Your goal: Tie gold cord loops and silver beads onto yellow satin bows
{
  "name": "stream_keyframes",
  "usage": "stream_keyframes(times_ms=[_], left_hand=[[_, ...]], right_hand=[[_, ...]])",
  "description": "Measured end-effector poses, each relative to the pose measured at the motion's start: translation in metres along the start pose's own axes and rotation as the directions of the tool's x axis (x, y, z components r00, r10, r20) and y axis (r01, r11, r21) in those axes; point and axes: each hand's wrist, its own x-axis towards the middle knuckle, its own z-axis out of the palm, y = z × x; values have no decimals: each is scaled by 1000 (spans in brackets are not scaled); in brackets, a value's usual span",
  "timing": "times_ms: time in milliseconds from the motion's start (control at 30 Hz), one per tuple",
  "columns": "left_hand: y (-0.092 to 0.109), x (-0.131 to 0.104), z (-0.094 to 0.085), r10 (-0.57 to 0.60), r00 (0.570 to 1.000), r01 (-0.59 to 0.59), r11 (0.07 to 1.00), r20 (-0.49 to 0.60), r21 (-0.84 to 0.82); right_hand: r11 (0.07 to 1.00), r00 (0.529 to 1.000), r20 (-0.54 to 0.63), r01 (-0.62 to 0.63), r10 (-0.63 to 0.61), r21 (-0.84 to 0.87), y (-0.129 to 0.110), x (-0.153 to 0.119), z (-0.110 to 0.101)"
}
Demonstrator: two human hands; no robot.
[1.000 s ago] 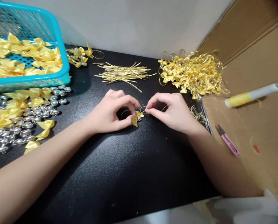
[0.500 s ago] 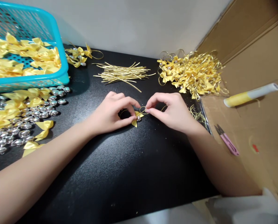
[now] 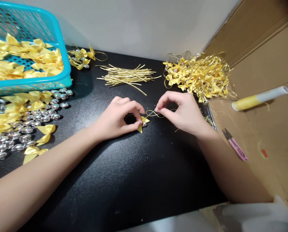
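My left hand (image 3: 124, 116) pinches a yellow ribbon bow (image 3: 140, 127) between thumb and fingers, just above the black tabletop. A small silver bell-like bead (image 3: 144, 123) hangs at the bow's middle. From the bow a thin gold cord (image 3: 150, 113) runs to the right, crossing itself in a loop. My right hand (image 3: 180, 111) is closed in a pinch on that cord, a short way from the bow. A loose length of cord shows beneath the right palm; part of it is hidden by the hand.
A blue basket (image 3: 67, 69) of yellow bows stands at the left, with silver beads (image 3: 25, 130) before it. Cut gold cords (image 3: 128, 75) lie at the back. Finished-looking bows (image 3: 199, 75) are heaped at right, near pink thread snips (image 3: 235, 145) and a yellow-white tube (image 3: 259, 98) on cardboard.
My right hand has moved slightly right and up with the cord, drawing the crossed loop out longer. My left hand stays on the bow, almost unmoved.
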Motion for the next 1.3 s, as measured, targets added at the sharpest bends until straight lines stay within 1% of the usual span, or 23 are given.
stream_keyframes(times_ms=[200, 300, 433, 533, 667, 933, 1033, 1133, 1233, 1300], left_hand=[[1, 1, 1, -13, 1000, 13, 1000, -15, -6], [3, 0, 1, -24, 1000, 23, 1000, -11, -12], [5, 0, 2, -30, 999, 29, 999, -20, -26], [5, -1, 1, -22, 998, 20, 999, -61, -30], [5, -1, 1, -28, 996, 25, 999, -79, -39], [0, -1, -2, -44, 998, 41, 997, -41, -64], [-1, -1, -3, -16, 999, 14, 998, -39, -66], [-2, -2, -3, -1, 999, -1, 998, -35, -67], [-1, -2, -2, -1, 1000, -1, 998, -26, -68], [-1, -1, -2, -8, 1000, 7, 997, -17, -74]], right_hand=[[1000, 1000, -8, -6, 6, -5, 5, 1, -3], [998, 999, 42, 29, -26, -62, 2, 1, -2], [981, 985, 127, 132, -115, -139, -8, -3, 11], [974, 974, 184, 164, -135, -153, -10, -8, 26], [979, 976, 179, 152, -128, -133, -5, -10, 36], [990, 984, 167, 74, -54, -116, -3, -8, 35], [989, 981, 182, 89, -67, -116, -4, -6, 29], [983, 980, 189, 92, -61, -156, -1, -2, 14], [981, 988, 157, 33, -2, -191, 10, 1, -9], [963, 993, 96, -45, 73, -266, 20, 2, -27]])
